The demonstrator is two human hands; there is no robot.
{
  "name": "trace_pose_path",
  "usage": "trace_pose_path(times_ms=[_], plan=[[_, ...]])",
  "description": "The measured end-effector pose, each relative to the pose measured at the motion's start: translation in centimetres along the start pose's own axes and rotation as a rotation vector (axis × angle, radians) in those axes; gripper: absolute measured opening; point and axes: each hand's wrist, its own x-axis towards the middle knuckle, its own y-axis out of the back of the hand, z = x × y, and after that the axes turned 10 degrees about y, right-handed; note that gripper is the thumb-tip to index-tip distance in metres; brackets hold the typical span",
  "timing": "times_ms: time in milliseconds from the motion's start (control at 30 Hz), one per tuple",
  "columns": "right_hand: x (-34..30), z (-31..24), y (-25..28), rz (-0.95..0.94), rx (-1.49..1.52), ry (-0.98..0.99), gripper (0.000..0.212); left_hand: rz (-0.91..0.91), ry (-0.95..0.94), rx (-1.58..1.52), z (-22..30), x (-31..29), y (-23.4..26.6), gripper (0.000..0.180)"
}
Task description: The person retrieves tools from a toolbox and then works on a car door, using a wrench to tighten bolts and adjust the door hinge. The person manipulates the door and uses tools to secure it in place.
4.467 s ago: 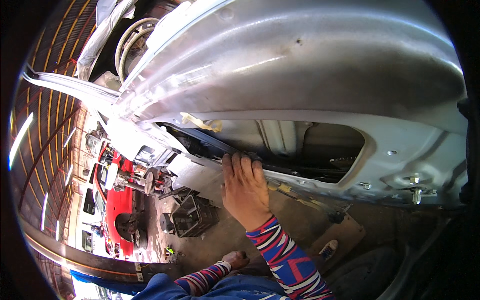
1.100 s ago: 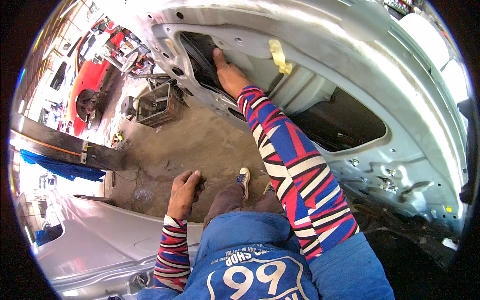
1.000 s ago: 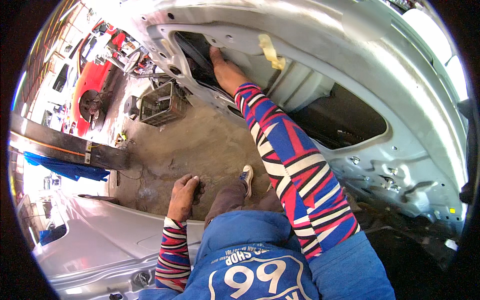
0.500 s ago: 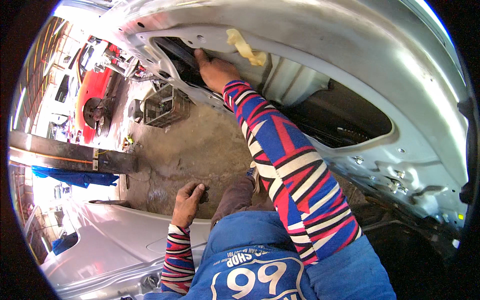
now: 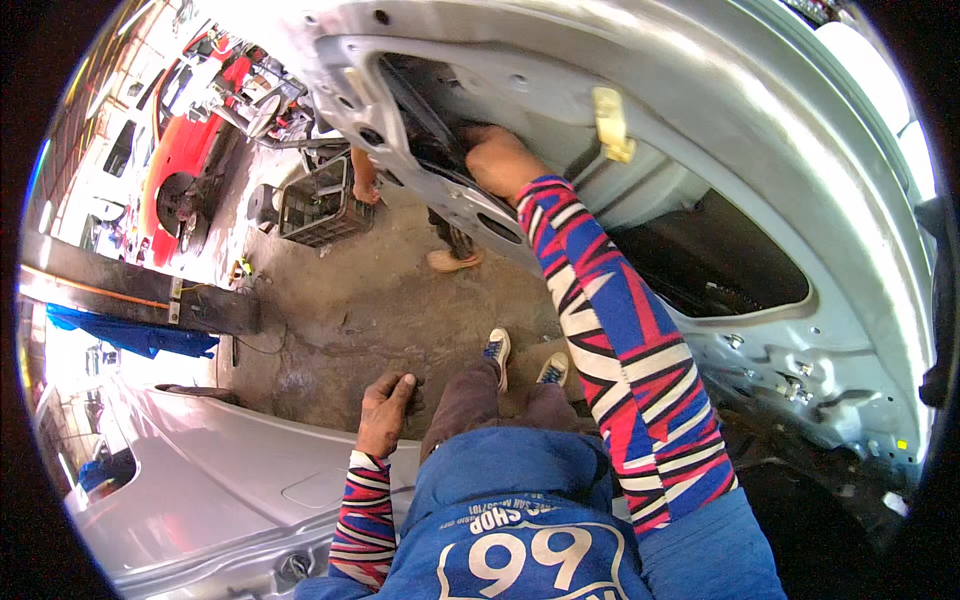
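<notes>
A large curved silver-grey car panel [image 5: 850,200] with openings in its inner face arches over the upper right. My right hand [image 5: 500,160] reaches into the upper-left end of its dark opening, beside a black strip [image 5: 425,110]; the fingers are hidden inside. A pale yellow strip [image 5: 611,125] clings to the panel to the right of that hand. Low over the floor, my left hand [image 5: 384,412] hangs apart from the panel, thumb up and fingers curled. Whether it holds anything small is not visible.
Behind the panel, another person's hand [image 5: 366,182] and shoe [image 5: 455,261] show near a grey plastic crate [image 5: 330,235]. A silver car body [image 5: 230,460] lies at the lower left, below a dark beam [image 5: 130,285] and blue sheet [image 5: 130,330]. A red car [image 5: 185,160] stands farther back.
My view has shifted, so the panel sits farther right. My right hand has gone deeper into the opening, hiding its thumb. Another person's hand and shoe have come into view behind the panel.
</notes>
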Motion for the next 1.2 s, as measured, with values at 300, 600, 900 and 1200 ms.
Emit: trace_pose_path(times_ms=[300, 600, 900, 1200], plan=[[-8.8, -3.9, 8.3, -0.088, 0.002, -0.276, 0.067, 0.065, -0.049, -0.102, -3.5, 2.5, 1.5, 0.046], [-11.5, -9.5, 6.6, -0.023, -0.188, -0.012, 0.052, -0.057, 0.141, -0.579, -1.6, 3.5, -0.2, 0.044], [-11.1, -7.8, 6.2, -0.200, -0.440, -0.029, 0.049, -0.199, 0.202, -0.896, -5.6, 3.8, 1.1, 0.032], [-9.8, -9.8, 7.4, -0.237, 0.275, -0.565, 0.063, -0.239, 0.080, -0.918, -8.7, 2.0, 3.5, 0.034]])
